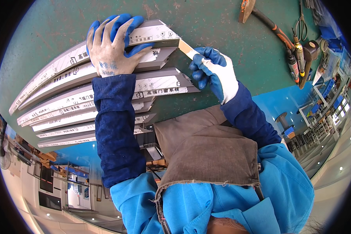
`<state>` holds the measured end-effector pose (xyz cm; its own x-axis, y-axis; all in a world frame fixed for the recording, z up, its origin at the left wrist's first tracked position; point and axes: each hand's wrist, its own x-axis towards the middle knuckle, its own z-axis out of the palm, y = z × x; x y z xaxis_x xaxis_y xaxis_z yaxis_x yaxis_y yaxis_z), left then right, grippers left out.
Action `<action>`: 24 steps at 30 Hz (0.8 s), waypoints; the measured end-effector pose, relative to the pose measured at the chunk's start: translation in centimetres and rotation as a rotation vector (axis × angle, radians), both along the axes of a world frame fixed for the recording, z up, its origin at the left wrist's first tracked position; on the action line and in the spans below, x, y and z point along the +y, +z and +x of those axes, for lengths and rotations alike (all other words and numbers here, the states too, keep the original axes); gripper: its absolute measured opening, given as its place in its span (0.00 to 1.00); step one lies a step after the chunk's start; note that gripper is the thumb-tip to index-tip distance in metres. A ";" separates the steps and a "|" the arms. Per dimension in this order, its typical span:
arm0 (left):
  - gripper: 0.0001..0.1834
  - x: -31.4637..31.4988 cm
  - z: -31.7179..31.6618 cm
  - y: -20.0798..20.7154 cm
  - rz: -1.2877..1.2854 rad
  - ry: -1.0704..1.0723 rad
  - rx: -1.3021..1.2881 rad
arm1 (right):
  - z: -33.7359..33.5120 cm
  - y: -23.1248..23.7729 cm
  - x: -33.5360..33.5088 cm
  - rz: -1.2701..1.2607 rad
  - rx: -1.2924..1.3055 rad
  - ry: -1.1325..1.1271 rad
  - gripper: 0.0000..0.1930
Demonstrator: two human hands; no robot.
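My gloved left hand (114, 48) lies with spread fingers across the farthest grey metal profile (156, 33), thumb pointing right. White printed protective film covers that profile. My gloved right hand (214, 70) is closed in a pinch on a narrow pale strip (186, 48), which slants from the profile's right end to the fingers. Whether the strip is peeled film or a separate piece, I cannot make out. Close below my left hand is a second profile (156, 56) with a torn patch of film at its right end. More film-covered profiles (160, 85) lie side by side nearer me.
All this lies on a green worktop (218, 23). A hammer (247, 9) rests at the far right, near scissors (301, 25), power screwdrivers (299, 54) and a mallet (310, 52). A brown apron (210, 152) borders the near edge. Racks and a blue floor lie beyond the table.
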<state>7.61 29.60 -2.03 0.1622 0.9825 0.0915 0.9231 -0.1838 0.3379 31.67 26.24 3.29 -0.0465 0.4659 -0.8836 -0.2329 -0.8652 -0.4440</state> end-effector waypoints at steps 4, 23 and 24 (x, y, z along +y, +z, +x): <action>0.38 0.0 0.0 0.1 0.013 -0.005 -0.010 | -0.1 -0.3 -0.2 -0.002 0.017 -0.015 0.10; 0.41 -0.1 -0.2 -0.4 0.001 -0.018 0.030 | 0.9 -0.5 0.2 0.060 -0.023 0.075 0.14; 0.41 0.0 -0.2 -0.4 0.003 -0.017 0.031 | 0.9 -0.5 0.3 0.062 -0.022 0.076 0.14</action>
